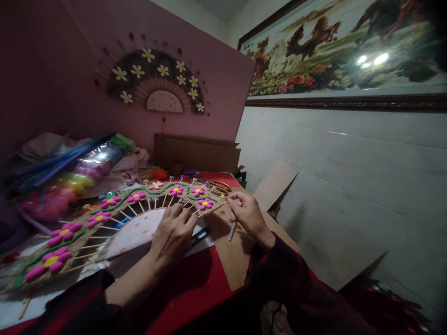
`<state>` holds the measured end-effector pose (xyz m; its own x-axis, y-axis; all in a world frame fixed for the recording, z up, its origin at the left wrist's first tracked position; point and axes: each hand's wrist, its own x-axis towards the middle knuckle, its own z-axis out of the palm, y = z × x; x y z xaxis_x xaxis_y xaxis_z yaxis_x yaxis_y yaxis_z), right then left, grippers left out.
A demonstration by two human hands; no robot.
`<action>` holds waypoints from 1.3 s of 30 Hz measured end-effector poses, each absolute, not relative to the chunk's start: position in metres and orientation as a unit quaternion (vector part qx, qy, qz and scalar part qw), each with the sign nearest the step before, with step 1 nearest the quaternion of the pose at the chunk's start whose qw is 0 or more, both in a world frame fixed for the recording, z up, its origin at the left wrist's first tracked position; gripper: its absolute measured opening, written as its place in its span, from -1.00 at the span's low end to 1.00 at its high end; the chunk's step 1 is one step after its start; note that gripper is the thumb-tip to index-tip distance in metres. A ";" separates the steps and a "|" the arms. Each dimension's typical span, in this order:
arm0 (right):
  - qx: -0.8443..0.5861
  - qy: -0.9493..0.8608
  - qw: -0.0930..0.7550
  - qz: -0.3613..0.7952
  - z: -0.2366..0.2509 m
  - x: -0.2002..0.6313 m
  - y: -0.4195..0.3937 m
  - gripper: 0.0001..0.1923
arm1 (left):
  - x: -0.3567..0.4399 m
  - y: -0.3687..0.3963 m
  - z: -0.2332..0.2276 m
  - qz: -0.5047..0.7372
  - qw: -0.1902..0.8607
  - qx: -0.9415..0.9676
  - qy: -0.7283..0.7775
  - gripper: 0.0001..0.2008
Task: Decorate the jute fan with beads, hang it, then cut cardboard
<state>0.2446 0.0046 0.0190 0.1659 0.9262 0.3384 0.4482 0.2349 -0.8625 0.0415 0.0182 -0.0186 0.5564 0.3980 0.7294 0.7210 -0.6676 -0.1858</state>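
Head view. Work in hand, as judged: detail work at the right end of a flowered fan (122,204), on the rim where small ball-tipped sticks stand out. Right hand (248,215): thumb and forefinger drawn together at that end, apparently pinching a thin stick beside a yellow-green ball (222,196); the contact itself is partly hidden. A pale strip (232,231) hangs or lies just under this hand; cannot tell whether it is held. Left hand (176,229): lowered over the inner edge of the fan, fingers bent; cannot tell whether it grasps anything or only steadies the piece. Next move, as judged, calls for a light, exact pinch at the rim and a firm left hand, so the fan does not shift.

Fan: lies on the cluttered work table (195,279), curved side away from the person, right end over brown cardboard (227,260). Coarse tan band; magenta flowers (99,217) with yellow centres, one paler near the top; a green wavy line (75,242) among them. Light spokes (99,237) join the band to a pale half-disc (138,230) with reddish spots. A dark slim tool (199,237) lies just beside the left hand.
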 end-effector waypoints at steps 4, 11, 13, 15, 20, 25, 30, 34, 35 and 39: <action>-0.615 -0.675 0.399 0.082 0.024 0.245 0.014 -0.83 | 0.042 0.019 -0.019 -0.334 0.243 -0.849 -0.329 -0.89; -0.651 -0.708 0.261 -0.083 0.033 0.237 0.015 -0.73 | 0.042 0.018 -0.018 -0.335 0.246 -0.849 -0.326 -0.86; -0.658 -0.713 0.228 -0.085 0.034 0.235 0.016 -0.70 | 0.042 0.017 -0.018 -0.338 0.249 -0.848 -0.324 -0.86; -0.663 -0.711 0.217 -0.081 0.034 0.234 0.018 -0.71 | 0.042 0.017 -0.018 -0.338 0.249 -0.848 -0.324 -0.87; -0.666 -0.697 0.266 -0.025 0.032 0.236 0.026 -0.81 | 0.042 0.018 -0.019 -0.336 0.250 -0.849 -0.323 -0.89; -0.657 -0.677 0.324 0.060 0.031 0.238 0.024 -0.78 | 0.042 0.019 -0.020 -0.336 0.248 -0.848 -0.325 -0.87; -0.502 -0.595 0.483 0.400 0.039 0.242 0.000 -0.70 | 0.042 0.019 -0.021 -0.337 0.245 -0.849 -0.325 -0.88; -0.419 -0.575 0.535 0.456 0.042 0.248 -0.013 -0.66 | 0.043 0.020 -0.022 -0.337 0.243 -0.850 -0.325 -0.88; -0.434 -0.582 0.531 0.438 0.041 0.249 -0.012 -0.67 | 0.043 0.020 -0.021 -0.337 0.244 -0.849 -0.325 -0.88; -0.556 -0.623 0.463 0.297 0.034 0.248 0.002 -0.75 | 0.043 0.020 -0.021 -0.340 0.250 -0.846 -0.326 -0.87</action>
<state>0.2482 0.0019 0.0343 0.0475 0.9681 0.2459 0.4177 0.2044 -0.8853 0.0429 0.0197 -0.0207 0.5565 0.3817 0.7380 0.7215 -0.6625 -0.2013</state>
